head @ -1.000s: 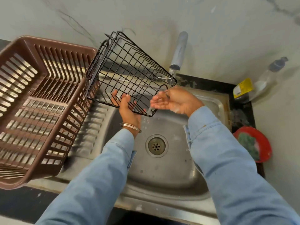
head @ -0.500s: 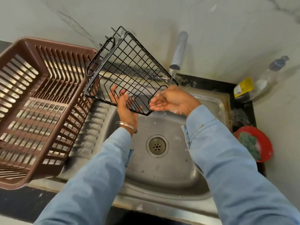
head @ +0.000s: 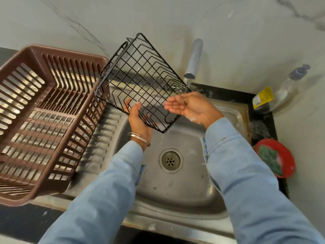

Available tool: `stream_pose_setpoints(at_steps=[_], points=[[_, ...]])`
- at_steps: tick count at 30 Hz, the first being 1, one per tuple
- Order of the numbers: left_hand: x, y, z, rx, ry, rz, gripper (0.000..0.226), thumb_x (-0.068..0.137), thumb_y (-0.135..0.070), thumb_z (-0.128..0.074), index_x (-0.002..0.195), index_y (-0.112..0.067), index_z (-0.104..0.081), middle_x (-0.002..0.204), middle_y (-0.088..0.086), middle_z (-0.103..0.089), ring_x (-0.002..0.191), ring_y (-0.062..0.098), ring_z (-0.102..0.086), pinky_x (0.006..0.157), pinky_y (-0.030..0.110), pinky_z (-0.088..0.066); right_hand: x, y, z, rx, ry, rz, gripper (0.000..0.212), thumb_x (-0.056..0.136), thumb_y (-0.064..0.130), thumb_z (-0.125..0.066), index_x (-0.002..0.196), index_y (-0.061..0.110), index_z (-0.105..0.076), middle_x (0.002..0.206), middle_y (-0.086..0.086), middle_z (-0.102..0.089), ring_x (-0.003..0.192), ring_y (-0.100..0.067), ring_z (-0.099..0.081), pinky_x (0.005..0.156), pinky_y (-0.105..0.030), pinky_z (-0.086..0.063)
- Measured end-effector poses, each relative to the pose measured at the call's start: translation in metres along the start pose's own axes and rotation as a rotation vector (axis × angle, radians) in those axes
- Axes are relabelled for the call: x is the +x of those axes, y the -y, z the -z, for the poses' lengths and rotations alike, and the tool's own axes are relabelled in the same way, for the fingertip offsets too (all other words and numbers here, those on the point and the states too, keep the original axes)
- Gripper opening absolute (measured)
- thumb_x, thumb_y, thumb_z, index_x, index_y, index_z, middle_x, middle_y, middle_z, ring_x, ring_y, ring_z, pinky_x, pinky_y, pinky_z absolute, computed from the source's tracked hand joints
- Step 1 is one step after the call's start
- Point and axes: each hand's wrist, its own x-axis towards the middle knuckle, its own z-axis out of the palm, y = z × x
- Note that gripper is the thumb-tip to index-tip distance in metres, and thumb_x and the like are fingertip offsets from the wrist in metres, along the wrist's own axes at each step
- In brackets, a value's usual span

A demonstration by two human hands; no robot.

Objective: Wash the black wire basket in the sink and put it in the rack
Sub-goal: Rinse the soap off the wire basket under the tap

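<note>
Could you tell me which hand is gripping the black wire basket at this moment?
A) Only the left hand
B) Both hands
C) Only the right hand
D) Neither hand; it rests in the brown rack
A: the left hand holds the black wire basket by its lower edge above the sink, while the right hand lies open, palm up, under the tap's stream beside the basket.

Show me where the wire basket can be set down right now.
The brown rack left of the sink holds nothing that shows, so its slatted floor is free. The sink bowl around the drain is bare too. Right of the sink it is crowded: a red dish and a bottle.
</note>
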Motion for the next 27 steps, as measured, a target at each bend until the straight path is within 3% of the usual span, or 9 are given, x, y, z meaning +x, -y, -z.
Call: stream_pose_setpoints(at_steps=[2,6,9,11,13,15,20,23,27], points=[[-0.002,-0.002,0.002,0.059,-0.006,0.1,0.026,0.083,-0.036,-0.053,0.109,-0.036,-0.053,0.103,-0.004,-0.058,0.092,0.026,-0.049,0.076,0.047,-0.044,-0.001,0.0,0.0,-0.025,0.03,0.019,0.022,0.092,-0.009,-0.041,0.104,-0.016,-0.059,0.107,-0.03,-0.064,0.099,-0.037,-0.066,0.09,-0.039,-0.054],[-0.008,-0.011,0.007,0.181,-0.021,0.327,0.077,0.063,-0.062,-0.058,0.131,-0.026,-0.052,0.133,0.001,-0.054,0.103,0.031,-0.049,0.073,0.063,-0.047,-0.004,-0.006,0.005,-0.176,-0.091,0.122,0.019,0.09,-0.01,-0.045,0.084,-0.005,-0.063,0.104,-0.026,-0.065,0.097,-0.036,-0.066,0.088,-0.037,-0.055],[-0.014,-0.021,0.013,0.268,-0.055,0.416,0.072,0.068,-0.067,-0.051,0.131,-0.032,-0.047,0.128,0.0,-0.055,0.103,0.04,-0.05,0.066,0.068,-0.047,-0.016,-0.02,0.011,-0.322,-0.066,0.213,0.014,0.092,-0.004,-0.051,0.089,0.0,-0.065,0.094,-0.02,-0.069,0.082,-0.027,-0.07,0.073,-0.03,-0.059],[-0.018,-0.026,0.017,0.336,-0.079,0.444,0.061,0.078,-0.065,-0.049,0.131,-0.035,-0.044,0.123,0.003,-0.055,0.104,0.048,-0.05,0.068,0.071,-0.046,-0.021,-0.029,0.021,-0.354,-0.228,0.427,0.014,0.091,0.0,-0.055,0.094,0.007,-0.067,0.084,-0.009,-0.071,0.07,-0.018,-0.069,0.063,-0.023,-0.057],[-0.023,-0.029,0.023,0.43,-0.078,0.466,0.049,0.086,-0.058,-0.048,0.128,-0.033,-0.044,0.12,0.008,-0.055,0.102,0.051,-0.051,0.064,0.068,-0.049,-0.023,-0.039,0.031,-0.392,-0.476,0.647,0.015,0.09,0.002,-0.057,0.097,0.011,-0.068,0.081,-0.002,-0.069,0.07,-0.012,-0.066,0.068,-0.022,-0.055],[-0.031,-0.03,0.026,0.523,-0.037,0.515,0.042,0.092,-0.049,-0.046,0.128,-0.026,-0.047,0.12,0.013,-0.055,0.098,0.046,-0.054,0.061,0.063,-0.052,-0.025,-0.049,0.035,-0.45,-0.586,0.678,0.013,0.088,0.012,-0.063,0.099,0.017,-0.068,0.089,0.001,-0.068,0.081,-0.01,-0.064,0.079,-0.026,-0.054],[-0.044,-0.029,0.032,0.616,0.03,0.628,0.042,0.091,-0.026,-0.043,0.132,-0.017,-0.045,0.114,0.022,-0.057,0.096,0.045,-0.058,0.072,0.061,-0.054,-0.037,-0.042,0.04,-0.225,-0.073,0.212,0.048,0.073,0.046,-0.072,0.11,0.016,-0.067,0.113,-0.006,-0.068,0.111,-0.03,-0.061,0.097,-0.049,-0.045],[-0.049,-0.037,0.027,0.651,0.099,0.669,0.016,0.09,-0.025,-0.045,0.101,-0.014,-0.049,0.104,0.025,-0.058,0.082,0.045,-0.061,0.078,0.055,-0.056,-0.042,-0.036,0.052,-0.186,0.111,0.315,0.065,0.07,0.054,-0.071,0.116,0.009,-0.064,0.122,-0.013,-0.064,0.119,-0.031,-0.056,0.106,-0.054,-0.036],[-0.056,-0.05,0.018,0.748,0.21,0.775,0.036,0.092,-0.042,-0.043,0.088,-0.007,-0.052,0.088,0.021,-0.063,0.077,0.049,-0.063,0.046,0.027,-0.056,-0.046,-0.033,0.056,-0.175,0.17,0.436,0.067,0.074,0.057,-0.064,0.134,0.03,-0.049,0.143,-0.007,-0.045,0.132,-0.03,-0.042,0.106,-0.058,-0.033]])
